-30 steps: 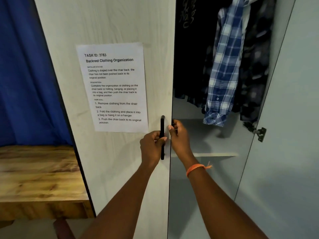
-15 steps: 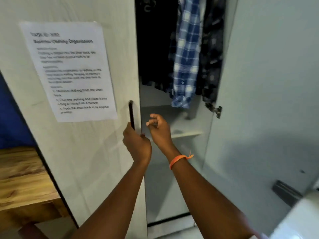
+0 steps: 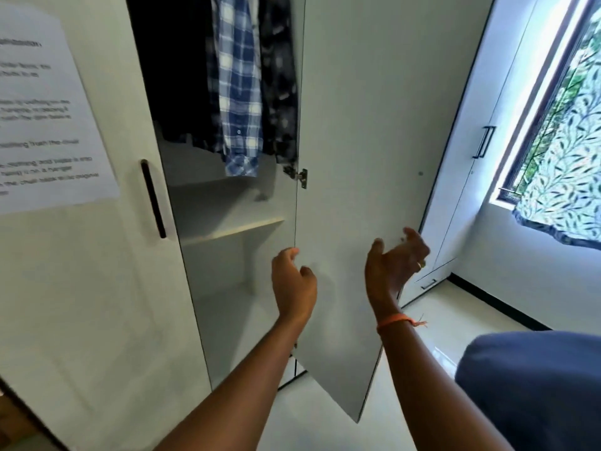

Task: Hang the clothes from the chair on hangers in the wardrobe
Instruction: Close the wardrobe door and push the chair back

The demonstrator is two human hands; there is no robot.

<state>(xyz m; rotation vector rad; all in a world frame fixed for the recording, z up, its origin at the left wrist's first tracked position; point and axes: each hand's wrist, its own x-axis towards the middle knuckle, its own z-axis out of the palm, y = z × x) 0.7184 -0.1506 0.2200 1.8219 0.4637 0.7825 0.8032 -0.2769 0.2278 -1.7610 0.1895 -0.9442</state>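
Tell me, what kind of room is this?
Most likely a bedroom or dressing room: an open wardrobe with a checked shirt hanging among other clothes, a second cupboard by the wall, and a window with a leaf-patterned curtain.

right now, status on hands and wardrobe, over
Left hand and right hand open, holding nothing. Wardrobe's right door swung open, plaid shirt hanging inside. Nothing blocking.

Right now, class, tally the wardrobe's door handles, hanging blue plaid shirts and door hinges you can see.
Black door handles: 2
Blue plaid shirt: 1
Door hinge: 1
Total: 4
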